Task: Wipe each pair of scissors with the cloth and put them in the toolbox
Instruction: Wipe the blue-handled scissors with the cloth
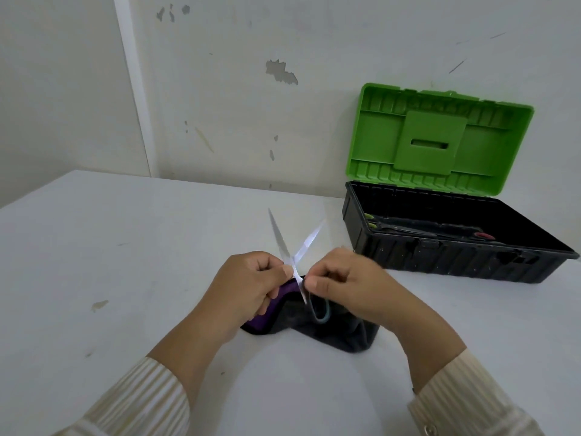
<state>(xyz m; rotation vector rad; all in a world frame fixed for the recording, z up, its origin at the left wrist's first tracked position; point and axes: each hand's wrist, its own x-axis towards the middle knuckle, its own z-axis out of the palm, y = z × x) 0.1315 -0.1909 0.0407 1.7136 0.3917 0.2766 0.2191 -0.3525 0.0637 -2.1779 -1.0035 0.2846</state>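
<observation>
A pair of scissors (279, 239) with purple handles is held spread open above the table, its two blades pointing away from me in a V. My left hand (248, 286) grips the purple handle on the left. My right hand (342, 286) pinches the other handle by its grey-blue loop. A dark grey cloth (342, 336) lies on the table just under both hands. The toolbox (355, 228) stands open at the right, black body and green lid (440, 136) raised against the wall. Inside it lie other scissors (424, 230) with green and red handles.
The white table (125, 262) stretches to the left and towards me, with a few small marks on it. A scuffed white wall runs close behind the table and the toolbox.
</observation>
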